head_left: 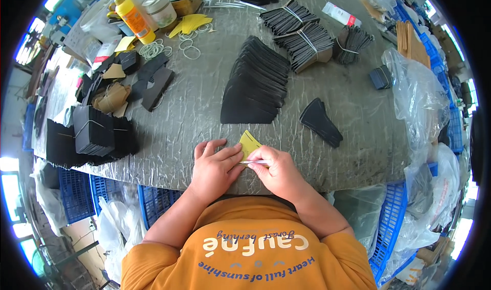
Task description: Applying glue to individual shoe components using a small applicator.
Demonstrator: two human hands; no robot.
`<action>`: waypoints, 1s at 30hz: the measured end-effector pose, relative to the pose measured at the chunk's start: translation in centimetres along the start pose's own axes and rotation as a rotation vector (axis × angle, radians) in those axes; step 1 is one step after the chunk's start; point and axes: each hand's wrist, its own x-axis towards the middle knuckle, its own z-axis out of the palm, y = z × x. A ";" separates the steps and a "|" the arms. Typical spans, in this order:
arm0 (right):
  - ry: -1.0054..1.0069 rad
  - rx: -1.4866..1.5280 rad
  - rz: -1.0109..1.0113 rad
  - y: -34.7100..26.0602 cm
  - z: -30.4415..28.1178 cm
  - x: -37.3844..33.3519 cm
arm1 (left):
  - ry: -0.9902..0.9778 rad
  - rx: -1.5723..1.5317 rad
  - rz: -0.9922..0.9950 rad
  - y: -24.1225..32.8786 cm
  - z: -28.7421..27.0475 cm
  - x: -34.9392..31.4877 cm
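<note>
At the table's near edge, my left hand [217, 162] lies with its fingers stretched out, the fingertips pressing on a small yellow template [249, 142] with dark slit-like marks. My right hand [277, 171] pinches a thin white pen [260, 162], its tip end at the template's lower edge. Both hands hide much of the template, and whether a piece lies under it I cannot tell. Just beyond them a fanned stack of black cut pieces [253, 85] is spread out. To its right lies a small separate group of black pieces [321, 122].
Banded bundles of black pieces [307, 42] and a white tube [341, 14] lie far right of centre. At left stand a banded black stack [93, 131], a yellow bottle [134, 21] and rubber bands [153, 49]. Blue crates [391, 223] and plastic bags [417, 101] flank the table [179, 152].
</note>
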 end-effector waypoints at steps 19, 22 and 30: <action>-0.011 -0.099 -0.154 0.2 -1.1 -0.4 | -0.045 0.065 -0.009 0.1 -0.1 0.0; -0.025 -0.083 -0.170 0.5 0.2 0.2 | -0.040 0.063 -0.008 0.1 -0.1 0.0; 0.028 -0.215 0.034 0.1 -5.1 -1.7 | -0.028 0.076 -0.003 0.1 -0.2 0.0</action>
